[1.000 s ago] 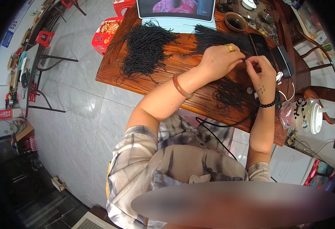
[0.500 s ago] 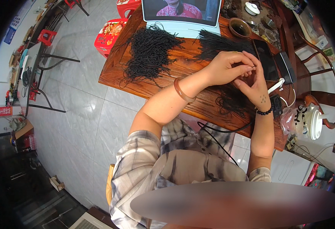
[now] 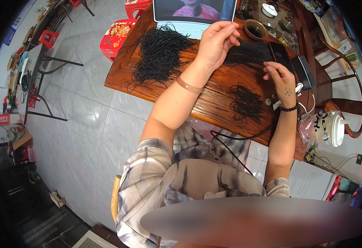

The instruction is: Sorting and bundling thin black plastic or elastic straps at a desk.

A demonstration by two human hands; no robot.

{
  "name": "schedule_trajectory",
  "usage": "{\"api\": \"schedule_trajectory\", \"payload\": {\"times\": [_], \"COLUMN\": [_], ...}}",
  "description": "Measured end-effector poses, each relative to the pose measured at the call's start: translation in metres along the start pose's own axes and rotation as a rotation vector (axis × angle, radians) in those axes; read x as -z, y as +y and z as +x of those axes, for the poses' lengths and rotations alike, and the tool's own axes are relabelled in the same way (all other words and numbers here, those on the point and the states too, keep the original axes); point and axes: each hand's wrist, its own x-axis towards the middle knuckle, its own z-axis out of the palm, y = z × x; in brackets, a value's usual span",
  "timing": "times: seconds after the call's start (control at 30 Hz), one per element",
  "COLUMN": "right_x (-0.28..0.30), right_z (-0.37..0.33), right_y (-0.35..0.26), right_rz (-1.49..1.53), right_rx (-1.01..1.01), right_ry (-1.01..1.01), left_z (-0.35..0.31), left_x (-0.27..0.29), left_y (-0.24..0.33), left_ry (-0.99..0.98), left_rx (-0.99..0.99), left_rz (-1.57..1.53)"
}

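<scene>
My left hand (image 3: pixel 219 44), with a brown bangle on its wrist, is raised in front of the tablet's lower right corner. Its thumb and fingertips are pinched together; whatever they hold is too thin to make out. My right hand (image 3: pixel 283 84), wearing a dark bead bracelet, hovers over the table's right side with its fingers curled in toward the thumb. What lies between them is also not visible. A big heap of black cords (image 3: pixel 156 56) lies left of my left hand. Straighter black cords (image 3: pixel 249 53) lie beyond the hands, and a small tangle of black cords (image 3: pixel 247 102) sits nearer me.
A tablet (image 3: pixel 181 28) stands at the wooden table's (image 3: pixel 205 103) far edge. On the right are a brown bowl (image 3: pixel 256 29), a phone (image 3: pixel 281 54), a dark box (image 3: pixel 304 71) and white cables. Red stools (image 3: pixel 117 39) stand left; a black cable crosses my lap.
My hands were together over the table's right side. Now they are apart: the left has moved up and left, the right slightly right and down, uncovering the small cord tangle.
</scene>
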Motion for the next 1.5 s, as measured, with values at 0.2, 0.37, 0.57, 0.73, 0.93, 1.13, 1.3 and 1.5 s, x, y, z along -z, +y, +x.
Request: {"api": "schedule_trajectory", "payload": {"times": [0.2, 0.37, 0.57, 0.73, 0.93, 1.13, 1.3, 1.5], "right_x": [0.02, 0.019, 0.014, -0.013, -0.015, -0.017, -0.02, -0.021], "right_z": [0.002, 0.002, -0.002, -0.003, -0.006, -0.009, -0.01, -0.009], "right_y": [0.003, -0.001, -0.005, -0.011, -0.011, -0.012, -0.017, -0.017], "right_rz": [-0.002, 0.117, 0.114, -0.091, -0.081, -0.163, -0.129, -0.171], "right_rx": [-0.007, 0.014, 0.126, 0.215, 0.184, 0.208, 0.15, 0.223], "right_ry": [0.227, 0.342, 0.374, 0.212, 0.182, 0.218, 0.208, 0.217], "left_z": [0.006, 0.005, -0.004, -0.021, -0.027, -0.029, -0.03, -0.028], "left_x": [0.009, 0.009, -0.004, -0.015, -0.019, -0.017, -0.018, -0.017], "left_y": [-0.002, -0.003, -0.017, -0.031, -0.041, -0.043, -0.041, -0.042], "left_ry": [0.111, 0.111, 0.036, -0.234, -0.382, -0.408, -0.42, -0.428], "left_rx": [0.011, 0.04, 0.098, -0.122, -0.347, -0.493, -0.548, -0.561], "left_rz": [-0.05, -0.031, 0.388, 1.087, 1.273, 1.319, 1.33, 1.318]}}
